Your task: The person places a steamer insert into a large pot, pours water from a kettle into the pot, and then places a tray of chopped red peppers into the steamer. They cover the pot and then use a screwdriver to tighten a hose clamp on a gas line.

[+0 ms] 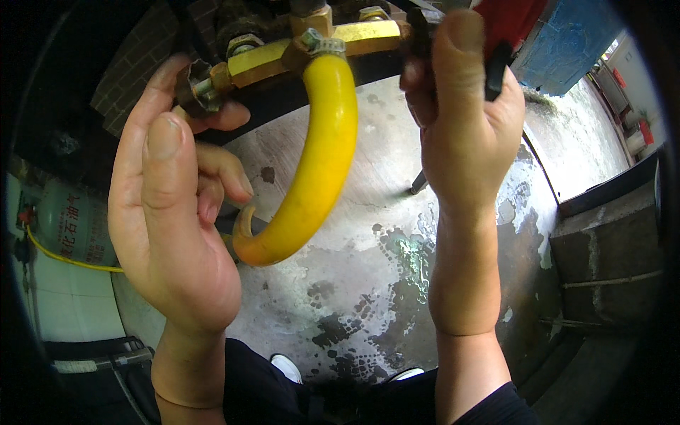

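A brass gas manifold point(260, 61) runs across the top of the head view. From its middle hangs a yellow gas hose point(329, 149), fixed by a metal hose clamp point(324, 47) and curving down to the left. My left hand point(175, 202) is at the manifold's left end, its fingers around a dark, worn valve knob point(199, 87). By the right end of the manifold, my right hand point(462, 106) is closed around a dark handled object with a red part point(510, 24); the fingers hide much of it, and its kind cannot be told.
A gas cylinder point(71, 223) with a thin yellow hose point(69, 260) stands at the left. A blue panel point(568, 48) is at the upper right, above the wet concrete floor point(340, 297). Dark ledges point(605, 265) line the right side.
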Demonstrator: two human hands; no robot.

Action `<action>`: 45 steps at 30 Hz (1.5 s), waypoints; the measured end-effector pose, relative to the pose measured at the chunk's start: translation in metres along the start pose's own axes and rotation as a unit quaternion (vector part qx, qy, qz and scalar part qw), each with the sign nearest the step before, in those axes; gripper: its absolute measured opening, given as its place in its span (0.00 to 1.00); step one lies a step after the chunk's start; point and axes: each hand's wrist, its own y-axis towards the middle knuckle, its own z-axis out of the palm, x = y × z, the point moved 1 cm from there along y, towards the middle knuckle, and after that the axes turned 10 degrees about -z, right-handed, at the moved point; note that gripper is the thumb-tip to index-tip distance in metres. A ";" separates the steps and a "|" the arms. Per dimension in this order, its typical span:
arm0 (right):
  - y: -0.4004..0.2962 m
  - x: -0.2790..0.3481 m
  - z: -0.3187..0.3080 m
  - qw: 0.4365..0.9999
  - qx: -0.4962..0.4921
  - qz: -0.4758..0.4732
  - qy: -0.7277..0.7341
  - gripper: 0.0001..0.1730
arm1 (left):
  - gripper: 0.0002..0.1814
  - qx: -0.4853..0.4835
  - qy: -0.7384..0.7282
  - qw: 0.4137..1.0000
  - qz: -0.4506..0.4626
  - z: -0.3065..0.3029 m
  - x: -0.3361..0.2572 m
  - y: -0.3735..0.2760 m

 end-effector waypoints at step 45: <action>0.000 0.012 -0.006 0.992 0.002 0.053 -0.119 0.21 | 0.29 -0.029 -0.008 0.999 -0.018 0.007 -0.008 0.000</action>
